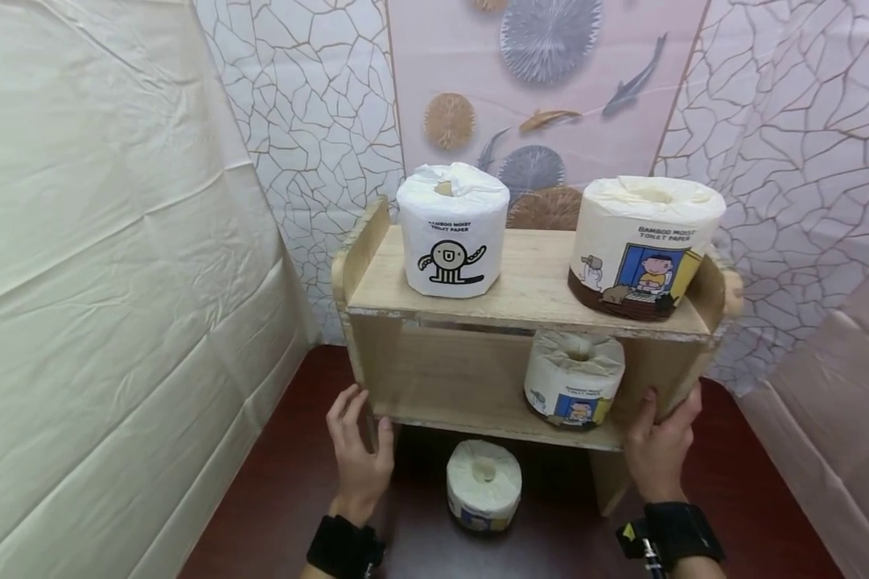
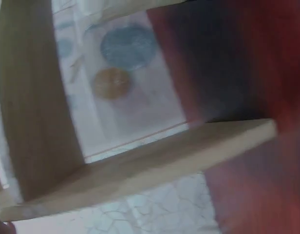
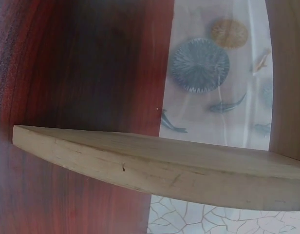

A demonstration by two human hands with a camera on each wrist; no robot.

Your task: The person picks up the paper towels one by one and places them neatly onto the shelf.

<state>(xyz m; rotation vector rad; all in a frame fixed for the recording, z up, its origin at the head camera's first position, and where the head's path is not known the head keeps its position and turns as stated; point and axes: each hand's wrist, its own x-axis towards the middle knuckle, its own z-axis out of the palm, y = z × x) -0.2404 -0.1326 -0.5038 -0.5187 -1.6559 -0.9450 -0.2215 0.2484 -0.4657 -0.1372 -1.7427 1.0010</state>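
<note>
A wooden shelf rack [image 1: 463, 374] stands at the centre of the head view. My right hand [image 1: 659, 446] grips its right side panel, thumb on the inner face and fingers round the outer side. At the lower left side panel is my left hand [image 1: 362, 462], thumb apart from the loosely bent fingers, fingertips by the panel edge. Toilet rolls in printed wrappers sit on the rack: a white one [image 1: 452, 241] top left, a larger cream one [image 1: 640, 249] top right, another [image 1: 575, 382] on the middle shelf. A further roll [image 1: 483, 486] stands under the rack.
The rack stands on a dark red wooden table [image 1: 261, 515]. Behind it hangs a patterned cloth [image 1: 319, 112], and cream fabric [image 1: 137, 241] walls in the left side. Similar fabric [image 1: 833, 402] borders the right. The left wrist view is blurred.
</note>
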